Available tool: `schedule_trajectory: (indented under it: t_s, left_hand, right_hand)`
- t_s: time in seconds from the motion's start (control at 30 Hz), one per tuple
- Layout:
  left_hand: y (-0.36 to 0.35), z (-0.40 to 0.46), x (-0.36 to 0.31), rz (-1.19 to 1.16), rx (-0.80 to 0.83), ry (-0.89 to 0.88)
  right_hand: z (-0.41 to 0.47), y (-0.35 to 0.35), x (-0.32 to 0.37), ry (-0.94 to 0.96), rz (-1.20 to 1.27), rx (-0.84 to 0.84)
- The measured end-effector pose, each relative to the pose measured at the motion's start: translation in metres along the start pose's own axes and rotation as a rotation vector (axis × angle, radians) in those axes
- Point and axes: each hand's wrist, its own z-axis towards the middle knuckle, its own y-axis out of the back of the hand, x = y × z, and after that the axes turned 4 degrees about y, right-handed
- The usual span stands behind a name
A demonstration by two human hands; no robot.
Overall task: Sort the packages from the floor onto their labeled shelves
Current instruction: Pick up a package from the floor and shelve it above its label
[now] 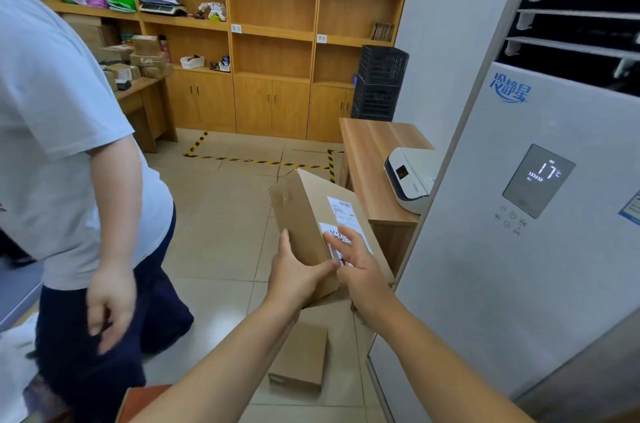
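A brown cardboard package (pixel 304 215) with white shipping labels on its top face is held tilted above the tiled floor. My left hand (pixel 294 273) grips its near left side and bottom edge. My right hand (pixel 356 267) rests on the top face over a label, fingers spread. A smaller flat cardboard package (pixel 301 357) lies on the floor below my arms. The wooden shelf unit (pixel 273 35) stands along the far wall, with small white labels (pixel 236 28) on its shelf edges.
A person in a grey shirt (pixel 52 145) stands close on the left. On the right are a tall white air conditioner (pixel 519 215) and a low wooden table (pixel 374 159) with a white device. Black crates (pixel 379 83) stand in the corner. Yellow-black tape marks the floor.
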Motion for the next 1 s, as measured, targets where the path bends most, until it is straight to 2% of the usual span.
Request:
schedule_trajectory:
  t_s: [0.17, 0.3, 0.37, 0.5, 0.6, 0.7, 0.87, 1.0]
  left_hand:
    - [0.002, 0.004, -0.003, 0.047, -0.033, 0.044]
    - [0.011, 0.009, -0.003, -0.024, 0.001, 0.049]
    - [0.018, 0.01, -0.008, -0.068, 0.03, 0.043]
    - [0.035, 0.012, -0.021, -0.143, 0.09, 0.042]
    - [0.046, 0.012, -0.031, -0.192, 0.132, 0.048]
    - [0.053, 0.012, -0.035, -0.201, 0.171, 0.026]
    - [0.056, 0.016, -0.031, -0.215, 0.199, -0.045]
    - [0.052, 0.02, -0.028, -0.264, 0.122, -0.111]
  right_hand:
    - [-0.002, -0.004, 0.0, 0.0, -0.073, 0.008]
    - [-0.003, 0.0, 0.002, 0.053, -0.174, 0.032]
    - [0.001, 0.011, 0.003, 0.066, -0.171, -0.036]
    - [0.006, 0.042, -0.002, 0.052, -0.259, -0.292]
    - [0.005, 0.061, -0.01, -0.08, -0.278, -0.388]
    - [0.004, 0.069, -0.014, -0.135, -0.124, -0.338]
    - [0.005, 0.076, -0.017, -0.068, -0.096, -0.281]
    - [0.006, 0.082, -0.015, 0.017, -0.088, -0.279]
